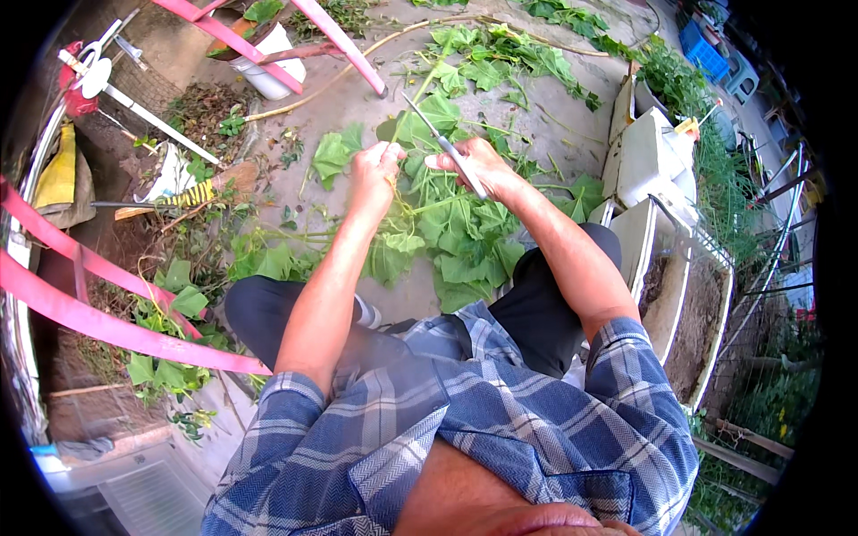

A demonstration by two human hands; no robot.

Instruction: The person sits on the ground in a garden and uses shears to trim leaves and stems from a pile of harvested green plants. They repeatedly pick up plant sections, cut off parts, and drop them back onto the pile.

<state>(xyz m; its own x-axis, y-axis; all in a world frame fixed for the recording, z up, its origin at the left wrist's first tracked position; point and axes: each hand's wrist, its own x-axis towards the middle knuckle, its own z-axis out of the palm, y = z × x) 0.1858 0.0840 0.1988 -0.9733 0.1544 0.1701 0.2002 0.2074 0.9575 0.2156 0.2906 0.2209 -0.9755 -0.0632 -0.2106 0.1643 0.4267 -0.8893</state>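
Observation:
My left hand (pixel 373 175) is closed around a pale green vine stem (pixel 421 87) that runs up and away from me. My right hand (pixel 479 164) grips a narrow-bladed cutting tool (pixel 462 164) with a grey handle; whether it is a knife or scissors is unclear. Its thin blade points up and left, with the tip close to the stem. Between and below my hands, a heap of broad green leaves (pixel 462 231) lies on the concrete before my knees. One leafy piece (pixel 333 158) is just left of my left hand.
More cut vines (pixel 496 60) spread across the ground ahead, near a long hose (pixel 409 30). White planter boxes (pixel 647 268) stand close on my right. On the left are pink metal bars (pixel 134 328), a broom (pixel 231 181) and a white bucket (pixel 273 63).

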